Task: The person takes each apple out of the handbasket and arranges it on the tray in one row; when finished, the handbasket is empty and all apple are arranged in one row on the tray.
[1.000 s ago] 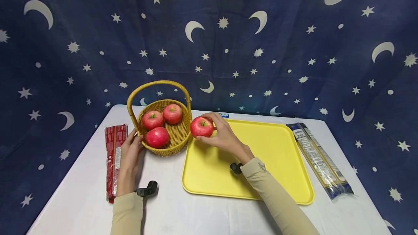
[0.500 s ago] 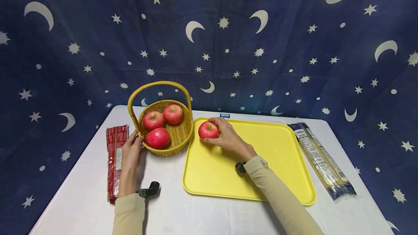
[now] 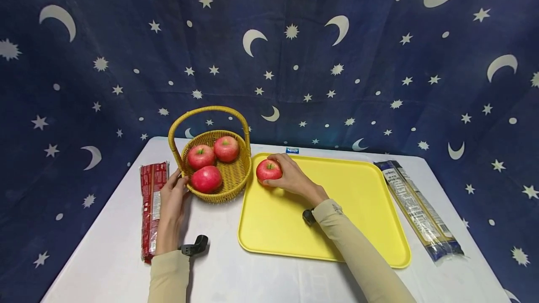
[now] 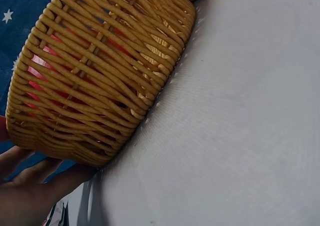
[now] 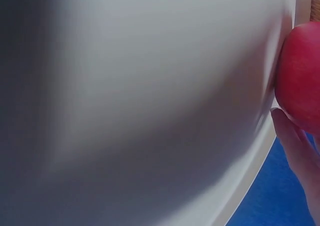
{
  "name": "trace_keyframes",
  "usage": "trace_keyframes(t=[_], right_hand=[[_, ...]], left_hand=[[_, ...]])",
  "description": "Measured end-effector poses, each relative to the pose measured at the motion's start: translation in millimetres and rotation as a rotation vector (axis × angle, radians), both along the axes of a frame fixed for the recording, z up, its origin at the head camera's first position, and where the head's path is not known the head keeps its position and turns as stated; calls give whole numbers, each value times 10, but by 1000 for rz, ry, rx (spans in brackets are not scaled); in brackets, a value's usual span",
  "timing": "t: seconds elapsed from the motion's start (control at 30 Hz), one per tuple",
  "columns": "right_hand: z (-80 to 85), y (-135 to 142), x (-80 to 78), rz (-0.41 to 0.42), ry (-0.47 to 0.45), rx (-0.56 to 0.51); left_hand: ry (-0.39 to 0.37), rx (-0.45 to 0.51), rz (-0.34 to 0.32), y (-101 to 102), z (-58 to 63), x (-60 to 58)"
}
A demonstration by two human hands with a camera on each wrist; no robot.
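At the left of the table stands a woven wicker basket point(image 3: 231, 179) with a tall arched handle, holding three red apples point(image 3: 207, 179). My left hand point(image 3: 171, 200) grips the basket's left side, thumb at the rim; the left wrist view shows the fingers point(image 4: 30, 181) against the outer weave. My right hand point(image 3: 294, 179) holds another red apple point(image 3: 268, 170) between thumb and fingers at the far-left corner of a yellow tray point(image 3: 328, 214). In the right wrist view this apple point(image 5: 302, 78) sits low by the tray's rim, apparently touching the tray.
A red plastic-wrapped packet point(image 3: 152, 209) lies left of my left hand. Right of the tray lies a long clear and blue packet point(image 3: 421, 209). A small blue label point(image 3: 292, 150) is behind the tray. A dark star-patterned cloth point(image 3: 290, 60) hangs behind the table.
My right hand has carried its apple from beside the basket rightward and down onto the tray's far-left corner. My left hand stays at the basket. The whole head view shifts slightly.
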State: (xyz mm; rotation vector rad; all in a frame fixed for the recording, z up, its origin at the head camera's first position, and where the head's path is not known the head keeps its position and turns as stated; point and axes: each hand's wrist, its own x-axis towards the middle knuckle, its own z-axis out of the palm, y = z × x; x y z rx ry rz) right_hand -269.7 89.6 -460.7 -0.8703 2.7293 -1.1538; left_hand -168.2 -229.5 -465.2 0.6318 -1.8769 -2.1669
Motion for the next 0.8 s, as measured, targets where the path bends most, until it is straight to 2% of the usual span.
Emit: trace_keyframes(t=[0.23, 0.5, 0.8], right_hand=[[-2, -2, 2, 10, -3, 20], [74, 39, 17, -12, -20, 51], [234, 55, 30, -24, 41, 39]], left_hand=[[-6, 3, 0, 0, -12, 6], [-5, 25, -7, 5, -13, -3], [-15, 11, -9, -21, -20, 4]])
